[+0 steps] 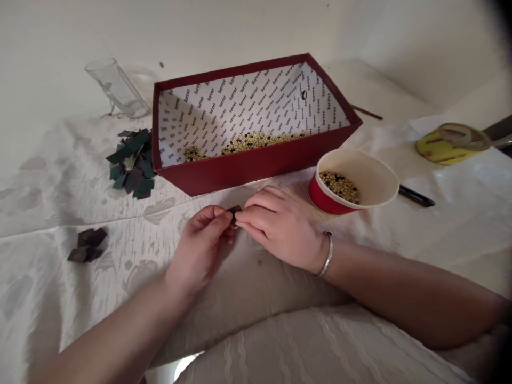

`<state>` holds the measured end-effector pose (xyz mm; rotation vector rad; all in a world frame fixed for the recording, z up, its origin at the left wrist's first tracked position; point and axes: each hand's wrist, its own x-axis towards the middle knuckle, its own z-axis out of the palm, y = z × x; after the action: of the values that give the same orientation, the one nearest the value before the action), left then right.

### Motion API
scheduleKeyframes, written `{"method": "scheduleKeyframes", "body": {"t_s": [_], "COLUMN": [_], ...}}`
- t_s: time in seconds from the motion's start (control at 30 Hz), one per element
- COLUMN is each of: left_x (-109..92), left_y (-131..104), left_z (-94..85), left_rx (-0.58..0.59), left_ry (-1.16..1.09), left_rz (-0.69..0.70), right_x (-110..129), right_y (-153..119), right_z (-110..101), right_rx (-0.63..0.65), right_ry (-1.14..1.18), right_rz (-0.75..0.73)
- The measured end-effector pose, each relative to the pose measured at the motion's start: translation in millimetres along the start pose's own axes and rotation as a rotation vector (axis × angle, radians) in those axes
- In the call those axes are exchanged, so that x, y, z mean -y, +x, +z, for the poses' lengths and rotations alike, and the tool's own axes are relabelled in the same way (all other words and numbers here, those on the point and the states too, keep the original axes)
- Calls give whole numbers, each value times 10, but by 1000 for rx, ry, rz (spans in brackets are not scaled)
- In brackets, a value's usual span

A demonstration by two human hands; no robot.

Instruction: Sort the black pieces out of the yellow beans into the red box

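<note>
A small dark piece [234, 212], perhaps folded paper or cloth, is pinched between the fingertips of my left hand [200, 242] and my right hand [284, 226]. Both hands meet just in front of a dark red box [240, 170] with a white printed lining. Pale yellow and black beads or seeds [260, 141] lie along the bottom of that box. Close beyond my right hand stands a red paper tub [330, 198] with a cream inside, and more of the same small grains [340, 186] are in it. Fingers partly hide the dark piece.
Green and dark cut pieces [134, 160] are heaped left of the box; a smaller dark pile [87, 245] lies nearer me. A clear glass [120, 88] stands at back left. Rightward are a black-handled tool [416, 195], a yellow tin [448, 146] and a thin brown stick [368, 112].
</note>
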<state>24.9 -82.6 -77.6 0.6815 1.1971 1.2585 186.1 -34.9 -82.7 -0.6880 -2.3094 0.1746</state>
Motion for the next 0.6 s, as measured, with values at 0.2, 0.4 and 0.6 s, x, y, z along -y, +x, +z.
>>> {"method": "scheduleKeyframes", "body": {"t_s": [0.2,0.4,0.6], "left_x": [-19,-17,-12], "left_y": [7,12,4], "left_z": [1,3,10], "left_rx": [-15,-21,-33], "left_ry": [-17,-15,-6], "left_rz": [-21,-15,-10], "right_x": [19,24,29], "right_y": [1,11,36], "right_z": [18,53,60], "right_rx": [-17,-9,-12], "right_ry": [-32,167,203], "right_rz": [9,154,161]}}
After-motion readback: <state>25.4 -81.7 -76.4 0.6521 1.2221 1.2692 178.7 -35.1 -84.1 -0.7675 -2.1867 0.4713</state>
